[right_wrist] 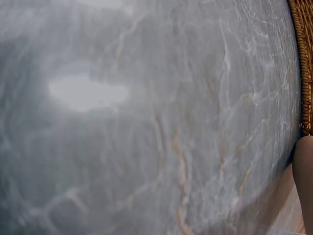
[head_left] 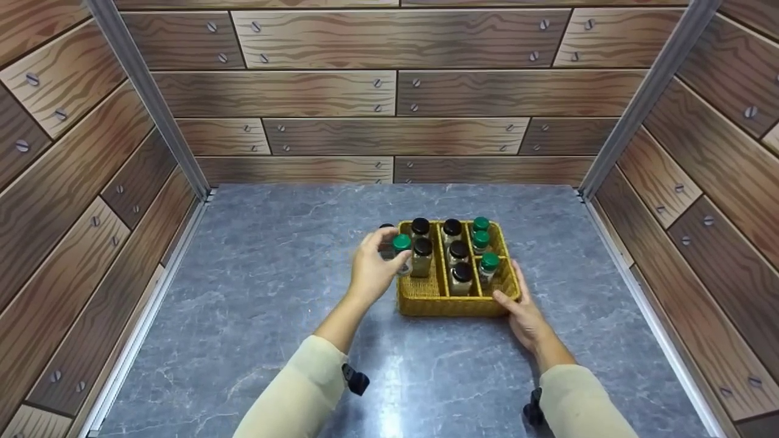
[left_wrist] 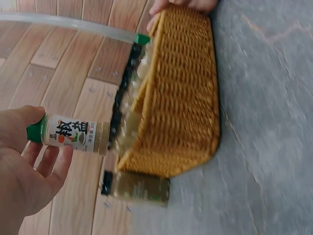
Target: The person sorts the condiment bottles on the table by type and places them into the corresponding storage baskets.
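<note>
My left hand pinches a green-capped spice jar near its cap, raised at the left side of a wicker basket. White labelling with dark characters shows on the jar in the left wrist view. My right hand grips the basket's front right corner, thumb over the rim and fingers along the outer side. Inside the divided basket stand several black-capped jars in the left and middle sections. Green-capped jars occupy the right compartments. Outside, by the basket's left wall, stands another black-capped jar, partly hidden behind my left hand in the head view.
The basket rests on a grey marbled tabletop. Wood-patterned panels enclose the back and both sides, with metal posts at the rear corners and metal rails along the side edges.
</note>
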Tool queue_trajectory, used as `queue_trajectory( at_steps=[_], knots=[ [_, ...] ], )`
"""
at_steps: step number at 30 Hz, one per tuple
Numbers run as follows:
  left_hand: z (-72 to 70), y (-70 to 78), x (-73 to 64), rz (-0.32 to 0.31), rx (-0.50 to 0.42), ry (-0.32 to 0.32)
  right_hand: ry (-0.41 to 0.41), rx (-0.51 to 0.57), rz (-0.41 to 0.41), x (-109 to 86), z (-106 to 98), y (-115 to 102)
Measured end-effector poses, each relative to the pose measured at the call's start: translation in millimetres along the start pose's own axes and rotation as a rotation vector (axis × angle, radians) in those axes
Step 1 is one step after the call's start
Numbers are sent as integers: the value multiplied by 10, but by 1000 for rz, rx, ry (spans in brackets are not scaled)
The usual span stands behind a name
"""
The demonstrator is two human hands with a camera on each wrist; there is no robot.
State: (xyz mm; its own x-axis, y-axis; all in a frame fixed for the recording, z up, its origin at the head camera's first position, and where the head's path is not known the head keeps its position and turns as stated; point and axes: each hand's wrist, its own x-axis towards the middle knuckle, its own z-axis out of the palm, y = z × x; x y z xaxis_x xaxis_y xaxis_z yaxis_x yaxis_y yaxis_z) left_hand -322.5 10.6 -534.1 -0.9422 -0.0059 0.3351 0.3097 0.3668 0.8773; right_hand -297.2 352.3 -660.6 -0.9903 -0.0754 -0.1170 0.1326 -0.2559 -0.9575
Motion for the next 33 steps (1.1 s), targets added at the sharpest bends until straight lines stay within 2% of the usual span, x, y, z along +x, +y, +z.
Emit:
queue_trajectory(
  at_steps=[10,18,21,26,33],
  knots=[
    [326,280,4,50,22,-45,-15,-26,-17,-7,-31,48],
    [641,400,-35,105,54,-99,-23,-22,-12,3,-43,38],
    [737,418,-38,95,66,-117,-18,-23,-8,11,-44,37],
    [869,456,-23,40,44,-147,-17,-33,2,11,-44,43],
    [1055,585,-1,47,-1,-197,-18,-48,15,5,-54,17]
  ],
)
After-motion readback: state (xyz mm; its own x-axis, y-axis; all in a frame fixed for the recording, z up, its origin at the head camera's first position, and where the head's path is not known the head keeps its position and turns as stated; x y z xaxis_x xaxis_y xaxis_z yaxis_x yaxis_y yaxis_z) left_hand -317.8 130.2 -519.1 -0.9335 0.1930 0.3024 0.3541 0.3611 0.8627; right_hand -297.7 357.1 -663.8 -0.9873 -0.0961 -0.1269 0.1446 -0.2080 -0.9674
